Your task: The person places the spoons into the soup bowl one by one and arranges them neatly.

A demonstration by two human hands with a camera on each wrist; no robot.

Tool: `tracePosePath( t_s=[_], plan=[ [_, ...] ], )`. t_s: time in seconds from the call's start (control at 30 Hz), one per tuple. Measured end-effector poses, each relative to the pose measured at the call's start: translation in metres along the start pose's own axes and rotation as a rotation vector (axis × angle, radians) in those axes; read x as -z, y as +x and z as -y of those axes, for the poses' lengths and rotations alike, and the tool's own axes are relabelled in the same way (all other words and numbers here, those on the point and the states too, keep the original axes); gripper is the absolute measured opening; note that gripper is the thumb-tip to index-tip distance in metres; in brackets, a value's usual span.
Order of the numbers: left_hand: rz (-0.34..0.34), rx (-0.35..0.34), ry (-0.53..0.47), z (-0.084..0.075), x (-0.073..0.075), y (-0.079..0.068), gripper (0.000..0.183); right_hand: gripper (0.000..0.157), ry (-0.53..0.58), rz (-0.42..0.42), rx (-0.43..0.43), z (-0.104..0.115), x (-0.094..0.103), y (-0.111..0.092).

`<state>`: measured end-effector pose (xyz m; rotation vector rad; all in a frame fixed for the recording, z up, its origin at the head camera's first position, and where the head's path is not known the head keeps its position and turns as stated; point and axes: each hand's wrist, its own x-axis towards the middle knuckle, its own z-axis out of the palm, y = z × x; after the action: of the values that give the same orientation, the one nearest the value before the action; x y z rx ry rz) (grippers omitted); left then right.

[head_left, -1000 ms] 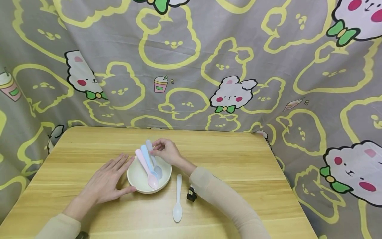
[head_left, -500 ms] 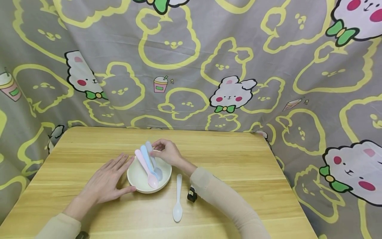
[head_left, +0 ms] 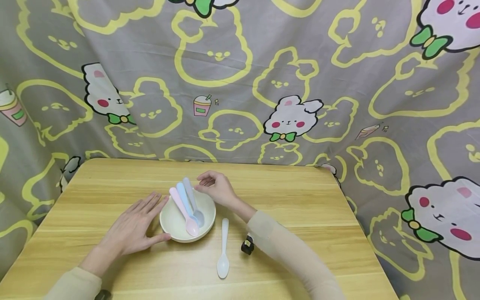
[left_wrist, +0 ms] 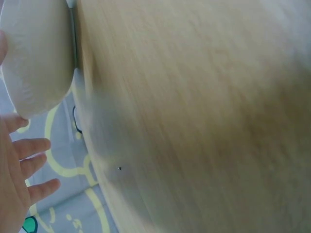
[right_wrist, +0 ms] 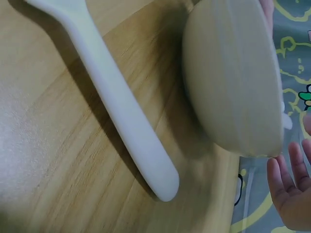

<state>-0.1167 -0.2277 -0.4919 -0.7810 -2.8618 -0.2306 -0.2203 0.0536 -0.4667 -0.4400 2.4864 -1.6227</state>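
A cream bowl (head_left: pixel 171 218) stands on the table with three spoons leaning in it, handles over the far rim: a pink spoon (head_left: pixel 192 227), a light blue spoon (head_left: pixel 181 191) and a grey spoon (head_left: pixel 189 191). My left hand (head_left: pixel 133 227) steadies the bowl's left side, fingers spread and straight, thumb at the near rim. Just right of the grey handle, my right hand (head_left: pixel 220 191) hovers at the far right rim with loosely bent fingers and holds nothing. In the right wrist view, its fingertips (right_wrist: pixel 273 167) are right at the rim of the bowl (right_wrist: pixel 231 82).
To the right of the bowl a white spoon (head_left: pixel 223 250) lies on the wooden table (head_left: pixel 300 196), bowl end toward me. A small black device (head_left: pixel 247 246) sits under the right forearm. A patterned grey curtain (head_left: pixel 240 96) hangs behind the table and along its sides.
The right hand has let go of the grey spoon's handle and moved a little to the right. The spoon stays leaning in the bowl. The left hand has not moved.
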Motion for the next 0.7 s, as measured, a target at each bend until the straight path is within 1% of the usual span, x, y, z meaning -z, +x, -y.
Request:
tracePosePath(
  t_s=[0.2, 0.3, 0.4, 0.53, 0.7],
  plan=[
    [-0.02, -0.004, -0.005, 0.0, -0.001, 0.0, 0.106, 0.03, 0.018, -0.02, 0.007, 0.005, 0.008, -0.01],
    [-0.015, 0.0, -0.009, -0.001, -0.001, 0.0, 0.106, 0.03, 0.03, -0.026, 0.003, 0.006, 0.012, -0.017],
    [-0.001, 0.003, -0.013, 0.0, -0.001, 0.0, 0.106, 0.031, 0.035, -0.031, -0.012, 0.006, 0.016, -0.025],
    [0.007, 0.007, -0.013, 0.0, 0.0, 0.0, 0.106, 0.028, 0.044, -0.05, -0.042, 0.006, 0.021, -0.037],
    [0.008, 0.009, -0.014, 0.0, 0.001, -0.001, 0.106, 0.028, 0.089, -0.073, -0.068, 0.001, 0.029, -0.05]
  ],
)
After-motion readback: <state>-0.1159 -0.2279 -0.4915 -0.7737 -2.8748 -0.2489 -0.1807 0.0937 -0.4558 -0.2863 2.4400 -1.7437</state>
